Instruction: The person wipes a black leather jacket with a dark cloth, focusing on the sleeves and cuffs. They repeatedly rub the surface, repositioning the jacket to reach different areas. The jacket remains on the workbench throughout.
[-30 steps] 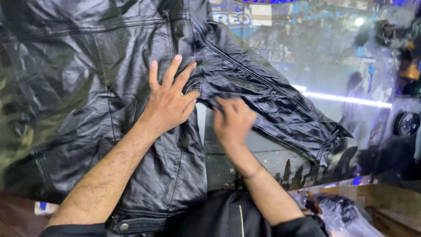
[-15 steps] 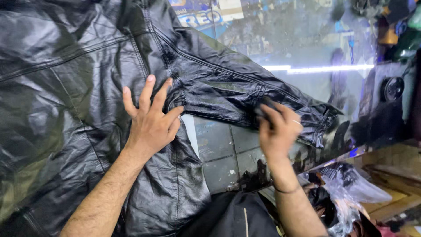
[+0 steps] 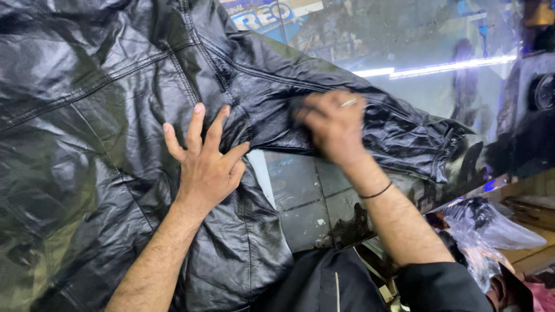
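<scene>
A black leather jacket (image 3: 87, 115) lies spread over a glass counter (image 3: 300, 190), filling the left and middle of the head view. My left hand (image 3: 205, 164) presses flat on the jacket's body near the armpit seam, fingers spread, holding nothing. My right hand (image 3: 335, 124) rests on the jacket's sleeve (image 3: 404, 136), which stretches right to its cuff (image 3: 448, 153). This hand is motion-blurred, with its fingers curled. A small dark shape shows at its fingertips, and I cannot tell whether it is a held thing or the leather.
The glass counter's front edge runs down toward the right, reflecting a bright light strip (image 3: 439, 66). A crumpled clear plastic bag (image 3: 485, 231) lies below the counter at lower right. My dark clothing (image 3: 335, 283) shows at the bottom.
My right hand has slid back left along the sleeve, away from the cuff. My left hand stays flat on the jacket body. The view has shifted, so the jacket sits lower and further right.
</scene>
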